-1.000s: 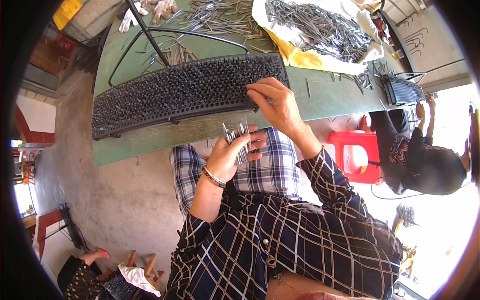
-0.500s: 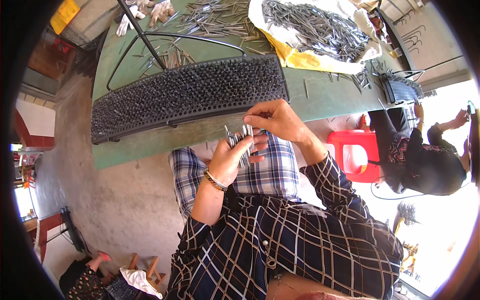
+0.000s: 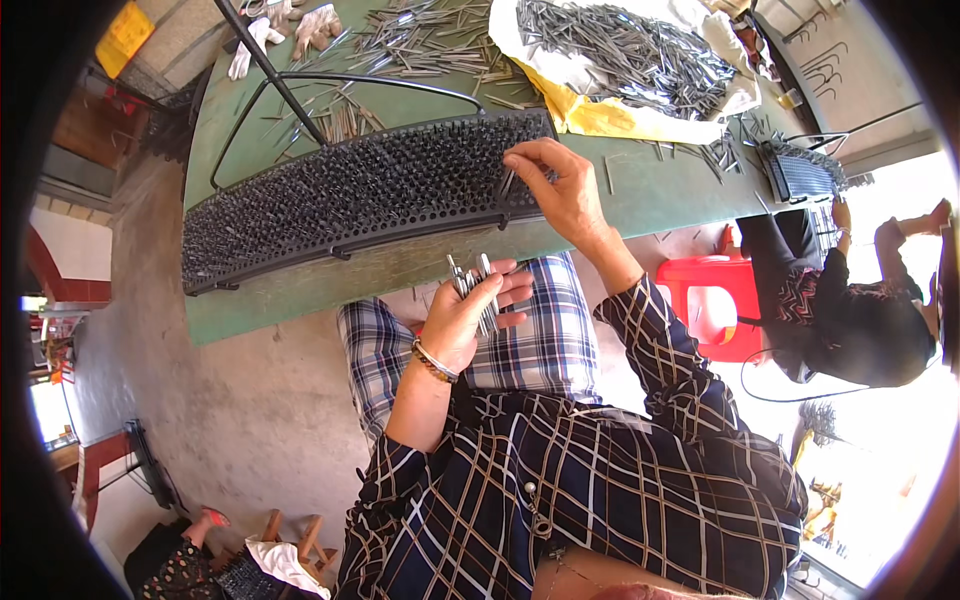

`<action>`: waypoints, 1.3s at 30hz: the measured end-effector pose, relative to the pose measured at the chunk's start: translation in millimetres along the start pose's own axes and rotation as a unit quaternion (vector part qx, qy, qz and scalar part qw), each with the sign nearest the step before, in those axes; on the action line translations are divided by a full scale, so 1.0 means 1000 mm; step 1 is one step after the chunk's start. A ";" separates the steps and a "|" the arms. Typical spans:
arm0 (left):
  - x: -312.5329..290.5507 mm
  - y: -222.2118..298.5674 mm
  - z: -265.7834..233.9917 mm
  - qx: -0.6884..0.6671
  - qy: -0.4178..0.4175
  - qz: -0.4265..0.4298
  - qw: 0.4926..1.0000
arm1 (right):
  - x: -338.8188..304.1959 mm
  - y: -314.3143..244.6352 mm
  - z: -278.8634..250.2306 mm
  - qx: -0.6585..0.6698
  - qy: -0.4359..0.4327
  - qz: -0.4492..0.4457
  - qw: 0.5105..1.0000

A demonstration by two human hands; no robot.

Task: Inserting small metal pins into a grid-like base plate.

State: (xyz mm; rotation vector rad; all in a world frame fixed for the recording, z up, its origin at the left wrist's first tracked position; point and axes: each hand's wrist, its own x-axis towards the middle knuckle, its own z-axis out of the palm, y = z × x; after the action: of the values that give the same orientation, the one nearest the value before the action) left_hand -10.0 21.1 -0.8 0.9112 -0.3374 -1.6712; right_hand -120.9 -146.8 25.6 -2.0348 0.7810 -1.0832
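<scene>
My left hand (image 3: 452,328) is closed round a bunch of thin metal rods (image 3: 459,277) above my lap, their ends poking out past the thumb. Over the right end of a long black perforated rack (image 3: 330,248), my right hand (image 3: 572,195) pinches a slim metal rod (image 3: 507,183) between thumb and fingertips, its lower end down at the holes. Short dark rods stand upright in most of the rack. Whether the pinched rod sits in a hole I cannot tell.
The green table (image 3: 240,318) carries the rack, a heap of rods (image 3: 625,60) on a white and yellow sack (image 3: 610,122), scattered rods (image 3: 430,40) and work gloves (image 3: 318,28). A black bar frame (image 3: 385,82) rises behind the rack. A red stool (image 3: 735,285) and a co-worker (image 3: 850,310) are at right.
My right hand has moved up and forward from beside the left hand to the right end of the rack. The left hand stays in place with its bunch.
</scene>
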 end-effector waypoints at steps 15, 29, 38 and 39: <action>-0.002 0.002 -0.001 0.034 -0.004 -0.046 0.998 | -0.007 0.005 0.003 -0.118 -0.019 -0.135 0.984; -0.001 -0.001 -0.002 0.055 -0.026 -0.047 0.997 | -0.019 0.003 0.007 -0.175 -0.016 -0.135 0.975; -0.003 0.006 0.002 0.055 -0.050 0.023 0.997 | -0.032 -0.030 -0.007 0.033 -0.153 0.106 0.982; -0.003 0.007 0.003 0.055 -0.052 0.022 0.997 | -0.036 -0.032 -0.008 0.065 -0.204 0.121 0.969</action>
State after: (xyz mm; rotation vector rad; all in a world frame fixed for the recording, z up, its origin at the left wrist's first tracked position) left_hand -7.1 20.9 7.5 0.8924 -0.5215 -1.6756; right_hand -138.3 -103.3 38.4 -1.9026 0.6997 -0.5371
